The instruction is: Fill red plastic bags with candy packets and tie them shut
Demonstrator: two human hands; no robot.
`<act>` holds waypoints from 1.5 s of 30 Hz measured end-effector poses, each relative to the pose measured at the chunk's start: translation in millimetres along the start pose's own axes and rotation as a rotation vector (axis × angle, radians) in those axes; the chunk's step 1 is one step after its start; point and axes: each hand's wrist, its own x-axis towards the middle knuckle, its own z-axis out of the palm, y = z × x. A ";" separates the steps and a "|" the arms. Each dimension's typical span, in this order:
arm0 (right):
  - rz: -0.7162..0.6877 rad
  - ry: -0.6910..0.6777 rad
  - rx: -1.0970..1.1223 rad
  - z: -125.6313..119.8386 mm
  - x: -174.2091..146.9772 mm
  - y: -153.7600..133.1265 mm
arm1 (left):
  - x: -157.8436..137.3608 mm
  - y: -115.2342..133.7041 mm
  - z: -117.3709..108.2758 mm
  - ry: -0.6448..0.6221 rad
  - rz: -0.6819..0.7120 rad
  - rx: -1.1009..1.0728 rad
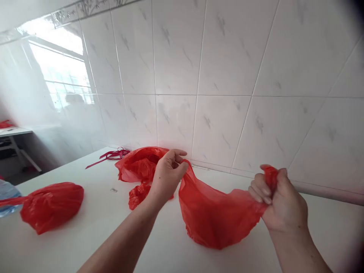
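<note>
A thin red plastic bag (218,212) hangs between my two hands, sagging just above the white table. My right hand (280,201) is wrapped round one bunched end, and a bit of red film pokes out above the fist. With thumb and fingers, my left hand (170,170) pinches the bag's other upper corner. Behind the left hand lies a larger open red bag (142,161) with crumpled red plastic inside it. A small crumpled red bag (137,196) rests beside my left wrist, partly hidden by it.
A filled, tied red bag (52,206) lies on the white table (105,235) at left, next to a clear bluish plastic bottle (8,195). Dark pink ribbons (113,154) lie near the tiled wall (176,121). A tiny clear scrap (113,190) sits mid-table. Another table (14,131) stands far left.
</note>
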 end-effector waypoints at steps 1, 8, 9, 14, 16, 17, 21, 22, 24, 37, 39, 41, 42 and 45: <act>-0.009 -0.013 -0.050 4.2 -5.6 2.7 | -3.1 3.0 5.6 -0.035 -0.021 -0.039; 0.191 -0.388 -0.556 35.4 -47.3 3.5 | -34.7 7.4 33.5 -0.308 -0.027 -0.199; 0.226 -0.465 -0.608 37.2 -48.6 3.5 | -38.6 7.3 34.9 -0.356 -0.011 -0.196; 0.273 -0.311 -0.680 34.0 -38.2 8.9 | -47.1 2.0 33.2 -0.293 0.301 0.127; 0.279 -0.266 -0.648 31.3 -33.9 12.2 | -47.0 -4.5 31.9 -0.320 0.410 0.253; 0.275 -0.277 -0.623 30.5 -33.0 13.7 | -47.0 -8.6 31.9 -0.360 0.443 0.299; 0.257 -0.388 -0.553 30.0 -36.1 16.8 | -47.8 -25.6 34.4 -0.344 0.546 0.394; 0.252 -0.404 -0.571 29.7 -37.5 16.3 | -48.0 -28.5 34.8 -0.307 0.569 0.391; 0.252 -0.417 -0.621 27.8 -38.7 14.0 | -47.9 -31.4 34.3 -0.259 0.561 0.370; 0.209 -0.597 -0.822 17.8 -29.7 4.5 | -45.5 -22.2 28.4 -0.327 -0.056 0.064; 0.174 -0.436 -0.937 23.8 -31.7 5.8 | -46.6 -22.0 30.0 -0.316 -0.026 0.121; 0.097 -0.331 -1.067 26.8 -31.7 7.3 | -47.8 -22.9 32.1 -0.323 0.013 0.161; 0.084 -0.314 -1.121 27.0 -31.2 8.0 | -48.4 -24.0 33.4 -0.324 0.044 0.182; 0.172 -0.384 -1.104 24.1 -28.9 8.7 | -49.3 -30.2 37.0 -0.317 0.193 0.244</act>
